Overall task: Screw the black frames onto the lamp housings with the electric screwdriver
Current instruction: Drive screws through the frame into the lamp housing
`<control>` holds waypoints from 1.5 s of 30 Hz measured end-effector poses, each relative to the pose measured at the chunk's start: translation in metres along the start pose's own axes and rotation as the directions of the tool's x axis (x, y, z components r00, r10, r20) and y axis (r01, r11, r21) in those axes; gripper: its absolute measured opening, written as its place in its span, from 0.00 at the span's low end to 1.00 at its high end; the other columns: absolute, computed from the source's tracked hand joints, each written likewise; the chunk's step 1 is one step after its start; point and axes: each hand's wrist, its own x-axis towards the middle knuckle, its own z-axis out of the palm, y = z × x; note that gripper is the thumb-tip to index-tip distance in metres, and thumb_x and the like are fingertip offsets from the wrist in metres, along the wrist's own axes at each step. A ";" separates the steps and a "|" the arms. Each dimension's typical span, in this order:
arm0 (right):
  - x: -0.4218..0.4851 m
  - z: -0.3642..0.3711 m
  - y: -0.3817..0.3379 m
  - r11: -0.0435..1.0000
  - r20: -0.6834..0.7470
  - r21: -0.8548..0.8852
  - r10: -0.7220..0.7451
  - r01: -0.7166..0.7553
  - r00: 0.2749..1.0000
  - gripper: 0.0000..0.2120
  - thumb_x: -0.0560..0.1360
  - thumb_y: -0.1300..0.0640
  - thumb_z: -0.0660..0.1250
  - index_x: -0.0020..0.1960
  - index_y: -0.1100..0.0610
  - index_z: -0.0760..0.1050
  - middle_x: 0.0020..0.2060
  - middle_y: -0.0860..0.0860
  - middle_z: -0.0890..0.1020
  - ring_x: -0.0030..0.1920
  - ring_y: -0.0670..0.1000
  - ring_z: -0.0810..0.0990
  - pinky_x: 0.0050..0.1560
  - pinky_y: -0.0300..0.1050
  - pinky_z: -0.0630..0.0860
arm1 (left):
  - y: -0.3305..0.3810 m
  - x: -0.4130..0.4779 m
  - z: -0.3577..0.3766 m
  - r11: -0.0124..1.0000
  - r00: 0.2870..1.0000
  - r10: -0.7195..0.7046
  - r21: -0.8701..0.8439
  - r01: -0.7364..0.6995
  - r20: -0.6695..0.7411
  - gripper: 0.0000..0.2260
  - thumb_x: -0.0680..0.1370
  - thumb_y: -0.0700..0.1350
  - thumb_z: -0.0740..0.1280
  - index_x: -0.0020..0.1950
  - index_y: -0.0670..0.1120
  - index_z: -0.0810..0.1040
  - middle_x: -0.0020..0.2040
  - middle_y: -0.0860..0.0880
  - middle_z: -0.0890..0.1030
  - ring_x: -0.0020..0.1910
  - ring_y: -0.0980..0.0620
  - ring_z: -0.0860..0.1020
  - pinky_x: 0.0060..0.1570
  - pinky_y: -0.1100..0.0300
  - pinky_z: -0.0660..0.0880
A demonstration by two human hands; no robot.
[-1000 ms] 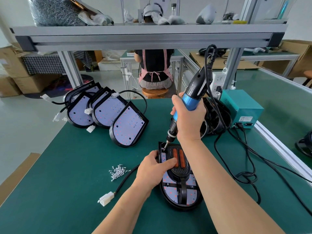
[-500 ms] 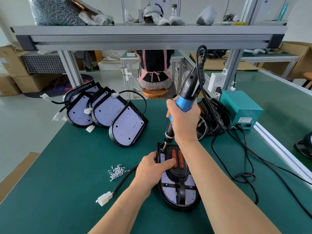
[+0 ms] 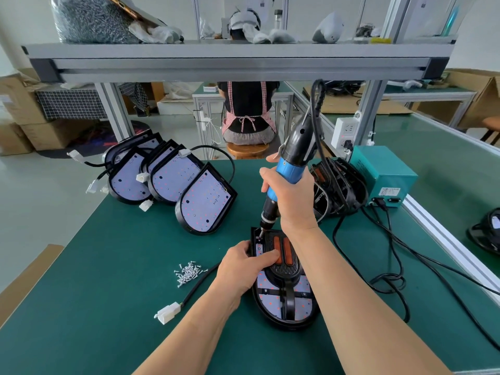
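Observation:
A black lamp housing (image 3: 286, 307) lies flat on the green bench with a black frame (image 3: 284, 269) carrying two orange strips laid on top. My left hand (image 3: 243, 269) grips the housing's far left edge, thumb pressing on the frame. My right hand (image 3: 290, 197) grips the blue and black electric screwdriver (image 3: 293, 158), held nearly upright. Its bit tip touches the frame's far left corner, just beyond my left fingers. A small heap of silver screws (image 3: 188, 273) lies left of the housing.
Several bare lamp housings (image 3: 204, 200) lean in a row at the back left. A stack of black frames (image 3: 338, 188) and a teal power box (image 3: 384, 177) stand at the right, with cables (image 3: 389, 266) trailing over the bench. A white connector (image 3: 168, 312) lies near me.
The screwdriver has tipped more upright and dropped a little, keeping its bit at the frame's far left corner. My left hand stays on the housing.

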 end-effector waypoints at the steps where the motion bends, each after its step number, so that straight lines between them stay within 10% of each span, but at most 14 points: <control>1: -0.001 -0.001 -0.003 1.000 -0.006 0.012 0.005 -0.005 1.000 0.10 0.69 0.63 0.71 0.50 0.61 0.75 0.28 0.54 0.75 0.29 0.50 0.74 0.35 0.38 0.74 | 0.000 -0.001 0.000 1.000 1.000 0.000 0.003 0.000 -0.005 0.28 0.58 0.60 0.77 0.54 0.48 0.83 0.46 0.51 0.87 0.49 0.47 0.86 0.59 0.45 0.79; 9: 0.012 -0.023 -0.052 0.988 -0.191 0.122 -0.070 0.094 0.979 0.09 0.74 0.65 0.72 0.51 0.59 0.75 0.28 0.49 0.76 0.28 0.48 0.74 0.34 0.39 0.75 | 0.002 -0.003 0.000 1.000 1.000 -0.025 0.003 0.025 -0.002 0.31 0.57 0.61 0.78 0.57 0.49 0.81 0.47 0.53 0.87 0.49 0.49 0.86 0.59 0.47 0.79; 19: 0.005 -0.132 -0.014 0.911 -0.512 0.147 0.402 -0.384 0.759 0.15 0.75 0.52 0.75 0.54 0.57 0.73 0.35 0.51 0.77 0.28 0.46 0.76 0.32 0.38 0.75 | 0.002 -0.004 -0.001 1.000 1.000 -0.014 0.014 0.014 -0.020 0.31 0.56 0.62 0.78 0.56 0.52 0.80 0.47 0.55 0.87 0.49 0.52 0.85 0.59 0.48 0.79; 25: -0.012 -0.152 0.028 0.888 -0.648 0.064 0.384 -0.456 0.658 0.19 0.74 0.55 0.76 0.56 0.58 0.68 0.42 0.51 0.76 0.34 0.50 0.81 0.35 0.43 0.72 | 0.003 -0.005 0.000 1.000 0.999 -0.021 0.011 0.021 -0.027 0.33 0.56 0.63 0.78 0.57 0.52 0.80 0.48 0.54 0.87 0.50 0.51 0.85 0.59 0.47 0.79; 32: -0.026 -0.150 0.053 0.756 -0.679 -0.408 0.124 -0.512 0.723 0.19 0.71 0.61 0.75 0.54 0.62 0.68 0.46 0.56 0.74 0.44 0.60 0.76 0.33 0.46 0.67 | 0.004 -0.007 -0.001 1.000 1.000 -0.017 0.011 0.017 -0.024 0.32 0.56 0.63 0.78 0.57 0.52 0.80 0.48 0.54 0.87 0.49 0.50 0.86 0.59 0.47 0.79; 36: -0.028 -0.145 0.055 0.641 -0.631 -0.553 0.094 -0.532 0.770 0.25 0.72 0.60 0.75 0.63 0.68 0.69 0.59 0.65 0.77 0.62 0.64 0.74 0.64 0.55 0.72 | 0.005 -0.008 0.000 1.000 0.999 -0.014 0.011 0.015 -0.030 0.30 0.58 0.61 0.78 0.57 0.51 0.80 0.48 0.53 0.87 0.50 0.50 0.85 0.59 0.47 0.79; 45: -0.085 -0.104 0.035 0.636 -0.363 -0.675 0.156 -0.374 0.919 0.35 0.79 0.58 0.68 0.81 0.60 0.55 0.80 0.56 0.50 0.81 0.53 0.50 0.80 0.52 0.52 | 0.009 -0.012 0.000 1.000 0.999 -0.014 0.027 0.015 -0.039 0.28 0.60 0.60 0.78 0.56 0.51 0.81 0.48 0.53 0.87 0.50 0.50 0.85 0.59 0.46 0.79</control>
